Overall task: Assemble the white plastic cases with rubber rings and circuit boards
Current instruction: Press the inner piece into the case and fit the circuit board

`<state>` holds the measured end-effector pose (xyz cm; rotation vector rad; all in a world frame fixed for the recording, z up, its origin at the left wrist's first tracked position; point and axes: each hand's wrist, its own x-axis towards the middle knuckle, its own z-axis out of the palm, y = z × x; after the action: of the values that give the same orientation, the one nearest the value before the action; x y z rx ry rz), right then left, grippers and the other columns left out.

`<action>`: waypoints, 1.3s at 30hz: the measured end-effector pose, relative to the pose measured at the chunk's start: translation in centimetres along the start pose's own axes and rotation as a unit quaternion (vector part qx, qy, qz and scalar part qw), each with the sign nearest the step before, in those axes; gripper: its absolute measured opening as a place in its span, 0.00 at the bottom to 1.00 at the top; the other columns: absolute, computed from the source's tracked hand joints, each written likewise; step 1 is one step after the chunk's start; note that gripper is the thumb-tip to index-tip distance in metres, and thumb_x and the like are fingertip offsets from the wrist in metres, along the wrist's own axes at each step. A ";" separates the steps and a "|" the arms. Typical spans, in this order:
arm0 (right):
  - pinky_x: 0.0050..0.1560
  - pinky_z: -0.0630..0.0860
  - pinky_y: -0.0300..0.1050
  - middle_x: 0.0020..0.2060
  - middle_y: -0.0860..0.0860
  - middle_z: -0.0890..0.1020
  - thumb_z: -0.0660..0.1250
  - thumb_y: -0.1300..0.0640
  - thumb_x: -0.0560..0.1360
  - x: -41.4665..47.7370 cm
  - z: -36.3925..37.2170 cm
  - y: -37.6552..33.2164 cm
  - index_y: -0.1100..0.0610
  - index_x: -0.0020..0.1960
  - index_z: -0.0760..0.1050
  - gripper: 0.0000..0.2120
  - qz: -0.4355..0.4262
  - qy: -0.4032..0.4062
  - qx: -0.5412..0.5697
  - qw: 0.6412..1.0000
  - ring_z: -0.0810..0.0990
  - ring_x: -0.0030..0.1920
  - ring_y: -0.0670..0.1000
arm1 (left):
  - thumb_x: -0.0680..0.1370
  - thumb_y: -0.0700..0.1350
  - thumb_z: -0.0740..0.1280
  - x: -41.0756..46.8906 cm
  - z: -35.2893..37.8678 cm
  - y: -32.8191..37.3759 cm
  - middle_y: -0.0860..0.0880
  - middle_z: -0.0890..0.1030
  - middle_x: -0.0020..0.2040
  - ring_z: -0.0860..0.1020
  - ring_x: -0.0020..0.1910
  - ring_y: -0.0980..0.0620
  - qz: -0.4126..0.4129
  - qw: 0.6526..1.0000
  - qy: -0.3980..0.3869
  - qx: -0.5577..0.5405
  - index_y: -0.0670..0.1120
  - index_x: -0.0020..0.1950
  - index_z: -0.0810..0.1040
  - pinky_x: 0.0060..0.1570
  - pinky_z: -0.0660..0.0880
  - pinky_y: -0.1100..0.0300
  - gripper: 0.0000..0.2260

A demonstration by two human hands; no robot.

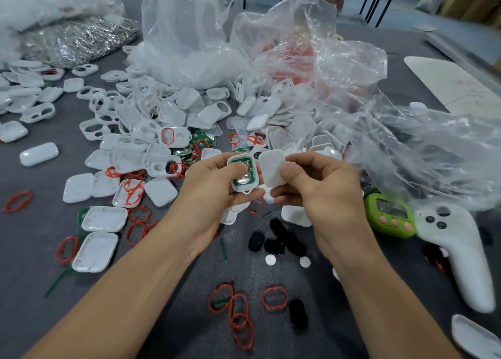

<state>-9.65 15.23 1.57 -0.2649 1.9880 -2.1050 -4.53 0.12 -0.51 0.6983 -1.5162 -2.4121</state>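
left hand [217, 185] gripping board-filled case [242, 175], right hand [311, 182] pinching cover [273, 169]

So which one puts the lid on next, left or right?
Right. The right grip pinches the white cover just beside the open case, which the left grip holds with its green circuit board showing; it probably only needs pressing on.

The surface [32, 250] was dark grey. Case halves [95, 253] were white, rubber rings [274, 297] red, the circuit board [240, 160] green. Oval pads [298, 314] were black. At right, the timer [389, 215] was lime green with pink buttons [394, 222]. Bags [184, 33] were clear.
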 end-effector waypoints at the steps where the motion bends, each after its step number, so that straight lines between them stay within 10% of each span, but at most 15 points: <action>1: 0.30 0.80 0.40 0.31 0.56 0.85 0.71 0.67 0.77 0.0 0.2 0.1 0.59 0.43 0.82 0.06 0.014 0.001 0.016 1.000 0.84 0.28 0.53 | 0.81 0.32 0.63 0.0 0.0 0.0 0.38 0.87 0.50 0.86 0.48 0.38 -0.002 1.000 -0.001 -0.001 0.38 0.53 0.83 0.47 0.85 0.47 0.09; 18: 0.29 0.79 0.41 0.27 0.54 0.84 0.74 0.59 0.76 0.0 1.6 1.6 0.48 0.38 0.86 0.10 -0.023 0.047 -0.103 0.993 0.83 0.26 0.52 | 0.84 0.37 0.58 -0.6 0.5 0.1 0.39 0.87 0.50 0.85 0.43 0.45 0.009 0.999 -0.043 -0.008 0.44 0.49 0.87 0.44 0.84 0.51 0.17; 23: 0.35 0.78 0.34 0.30 0.39 0.84 0.74 0.54 0.76 -0.7 2.0 1.4 0.49 0.43 0.86 0.04 -0.134 0.084 -0.256 0.954 0.83 0.32 0.43 | 0.85 0.35 0.57 -0.9 0.9 -0.2 0.42 0.87 0.53 0.84 0.44 0.50 -0.001 0.997 -0.073 0.006 0.43 0.58 0.83 0.46 0.84 0.54 0.15; 34: 0.39 0.75 0.54 0.31 0.52 0.81 0.67 0.55 0.81 -1.5 2.9 1.2 0.57 0.39 0.81 0.13 -0.227 0.059 -0.430 0.872 0.78 0.34 0.57 | 0.83 0.34 0.61 -1.0 0.6 -0.3 0.47 0.84 0.51 0.82 0.43 0.54 0.024 0.993 -0.113 0.016 0.42 0.59 0.83 0.39 0.81 0.61 0.12; 39: 0.33 0.71 0.33 0.27 0.44 0.82 0.74 0.58 0.75 -0.1 1.8 1.1 0.52 0.39 0.85 0.07 -0.118 0.058 -0.224 0.966 0.78 0.28 0.43 | 0.82 0.34 0.62 -1.1 0.4 -0.2 0.42 0.83 0.55 0.80 0.50 0.47 0.010 0.994 -0.108 -0.021 0.43 0.56 0.85 0.55 0.81 0.49 0.12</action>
<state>-8.97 13.52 0.54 -0.4872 2.6052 -1.8002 -3.81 0.99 -0.24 0.4226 -1.5350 -2.5650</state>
